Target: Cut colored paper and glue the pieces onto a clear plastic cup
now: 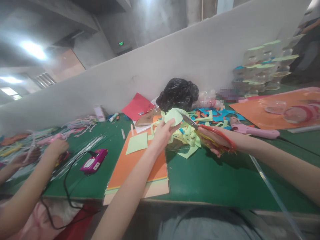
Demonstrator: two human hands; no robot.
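Note:
My left hand [162,133] pinches a light green paper piece [173,116] and holds it up above the green table [215,176]. My right hand [212,141] is closed in the red handles of a pair of scissors [212,133]; the blades point left and meet the edge of the green piece. Under both hands lies a heap of light green paper scraps [188,138].
A stack of orange card [135,166] with a green square [137,142] lies at the left. A magenta glue gun [93,161], a pink glue gun [252,130], a black bag [178,93], red paper [137,106], stacked clear cups [262,70]. A co-worker's hands [56,146] work at far left.

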